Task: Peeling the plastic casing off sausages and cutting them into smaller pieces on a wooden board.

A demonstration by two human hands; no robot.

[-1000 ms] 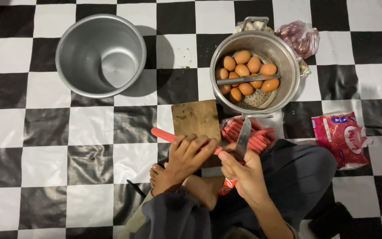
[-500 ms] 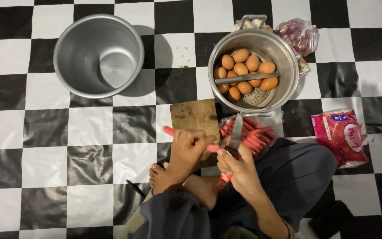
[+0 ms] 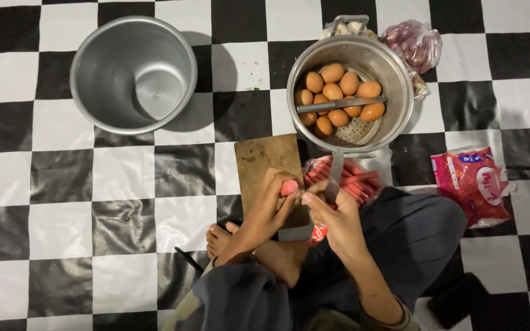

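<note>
left hand (image 3: 272, 202): fingers closing around a pink sausage (image 3: 289, 187), which is pointing toward the right hand, over the near edge of a wooden cutting board (image 3: 267, 165). right hand (image 3: 334, 214): clamping a knife (image 3: 335, 175), blade pointing away from the person, just beside the sausage tip. beyond the right hand: opened pack of sausages (image 3: 354, 181); further, a pot of brown eggs (image 3: 345, 92). far beyond the left hand: empty metal pot (image 3: 133, 73). off right: red packet (image 3: 476, 184), bag of shallots (image 3: 413, 43).
</note>
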